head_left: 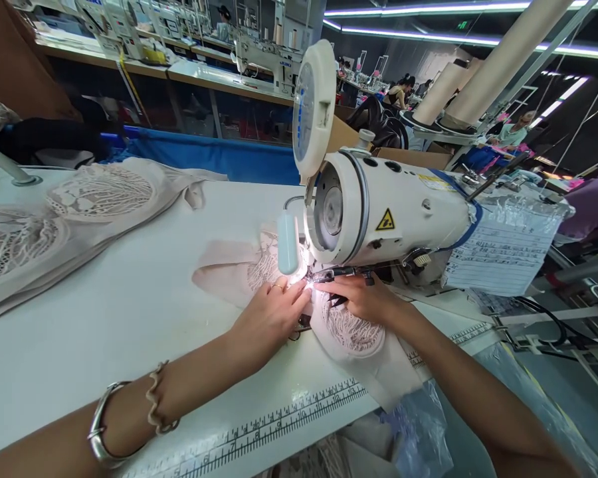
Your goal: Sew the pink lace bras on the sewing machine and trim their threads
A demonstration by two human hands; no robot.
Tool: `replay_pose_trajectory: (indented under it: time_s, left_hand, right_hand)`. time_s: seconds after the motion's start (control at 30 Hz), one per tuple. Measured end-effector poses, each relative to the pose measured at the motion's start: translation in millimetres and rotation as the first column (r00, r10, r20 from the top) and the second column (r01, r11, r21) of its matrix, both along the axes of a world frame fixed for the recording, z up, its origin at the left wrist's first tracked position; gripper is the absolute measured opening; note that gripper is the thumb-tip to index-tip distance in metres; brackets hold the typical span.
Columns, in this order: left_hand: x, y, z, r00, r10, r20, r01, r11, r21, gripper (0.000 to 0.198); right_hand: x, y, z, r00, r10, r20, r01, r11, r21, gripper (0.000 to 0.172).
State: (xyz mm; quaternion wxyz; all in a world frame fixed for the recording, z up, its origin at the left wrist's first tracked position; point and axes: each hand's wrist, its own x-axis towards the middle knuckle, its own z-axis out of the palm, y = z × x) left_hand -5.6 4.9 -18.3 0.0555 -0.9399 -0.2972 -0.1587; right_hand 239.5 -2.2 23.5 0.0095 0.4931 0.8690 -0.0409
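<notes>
While left hand and right hand rest fingertips on the pale lace fabric, can't tell if either pinches it. Fabric sits at the needle area of the white sewing machine, partly over the table's printed ruler. More lace pieces lie far left on the white table.

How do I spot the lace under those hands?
Find the white sewing machine with a warning triangle. Below its round end lies pale pink lace fabric. Unlike the lace pieces far left, it's under the left hand and right hand.
</notes>
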Motion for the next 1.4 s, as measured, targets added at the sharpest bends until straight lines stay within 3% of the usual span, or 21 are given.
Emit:
replay_pose_trajectory:
  time_s: [0.33,0.53,0.67,0.77,0.83,0.87,1.0,1.1,1.23,1.4]
  left_hand:
    - [-10,23,8.2,0.996,-0.046,0.077,0.057,0.989,-0.14,0.048]
    - [-10,31,11.3,0.993,-0.078,0.088,0.087,0.99,-0.108,0.043]
    - [-2,12,18.8,0.996,-0.021,0.084,0.022,1.0,-0.007,0.036]
    - [8,-11,17.2,0.997,0.0,0.079,0.009,0.994,-0.106,0.026]
    - [14,-23,9.5,0.999,0.003,0.046,0.002,0.993,-0.114,0.033]
    - [17,-27,4.2,0.999,0.004,0.032,-0.002,0.997,-0.083,0.038]
    - [18,-29,-14.5,1.0,-0.026,-0.002,0.026,1.0,0.015,0.047]
    - [12,-22,-18.7,0.997,-0.078,-0.017,0.078,0.996,0.053,0.054]
    - [1,-9,-18.1,0.99,-0.138,0.006,0.137,0.987,0.088,0.063]
    - [-9,9,-19.5,0.967,-0.206,0.149,0.203,0.978,0.036,0.054]
  right_hand:
    - [-7,-4,-4.1,0.998,-0.04,-0.04,0.039,0.998,-0.042,0.059]
    - [-13,-4,-5.6,0.993,-0.083,-0.086,0.078,0.995,-0.061,0.031]
    - [-20,-2,-10.8,0.964,-0.213,-0.159,0.201,0.976,-0.088,0.009]
    - [-22,-2,-15.4,0.925,-0.346,-0.158,0.341,0.938,-0.059,0.013]
    - [-19,-4,-18.0,0.906,-0.389,-0.164,0.389,0.921,-0.038,0.009]
    - [-17,-5,-19.0,0.908,-0.379,-0.178,0.381,0.924,-0.024,0.008]
    - [-6,-9,-20.5,0.966,-0.13,-0.222,0.145,0.988,0.053,0.048]
    - [-3,-11,-20.9,0.982,-0.012,-0.189,0.033,0.994,0.109,0.064]
    - [-3,-11,-25.3,0.984,0.042,-0.174,-0.012,0.985,0.17,0.063]
    - [-4,-7,-34.0,0.982,0.074,-0.177,-0.036,0.978,0.206,0.056]
